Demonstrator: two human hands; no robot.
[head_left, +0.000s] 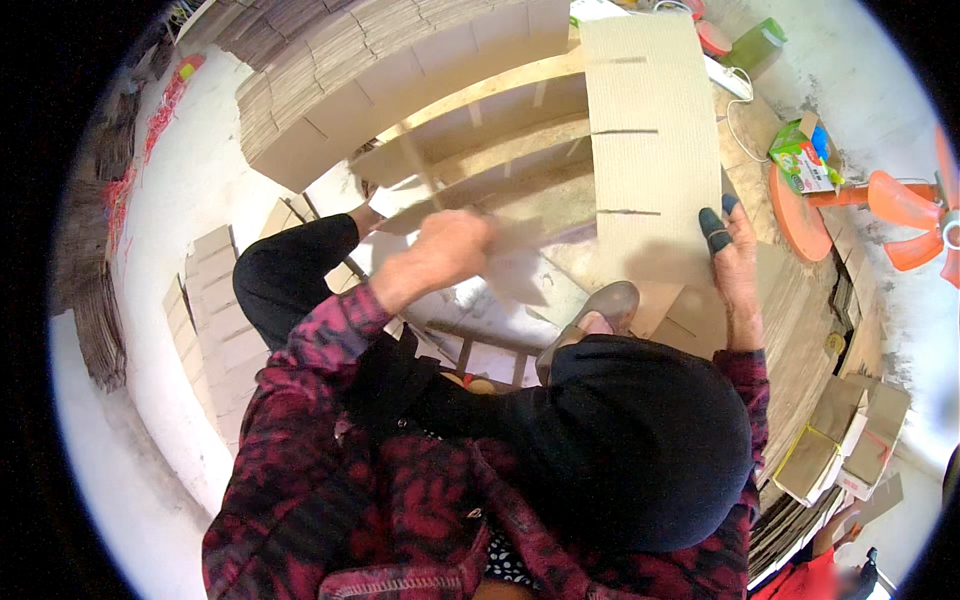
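Observation:
A wide, pale corrugated cardboard sheet (655, 110) with several short slots stretches away from me. My right hand (735, 250), dark covers on its fingertips, grips the sheet's near right edge. To the left, my left hand (435, 255) is closed and smeared by motion. A blurred cardboard strip (520, 265) shows at its fingers, its outline hard to make out. Beyond that hand, long cardboard strips (500, 115) stand on edge in rows, with their right ends at the sheet. What lies under the sheet is hidden.
Stacked slotted cardboard (400, 60) fills the far left. An orange fan (905, 220) and a green box (805, 160) are at the right, near a white cable (738, 115). Bundled cardboard (825, 440) lies lower right, close to another person's red sleeve (805, 580). My shoe (605, 310) shows below the sheet.

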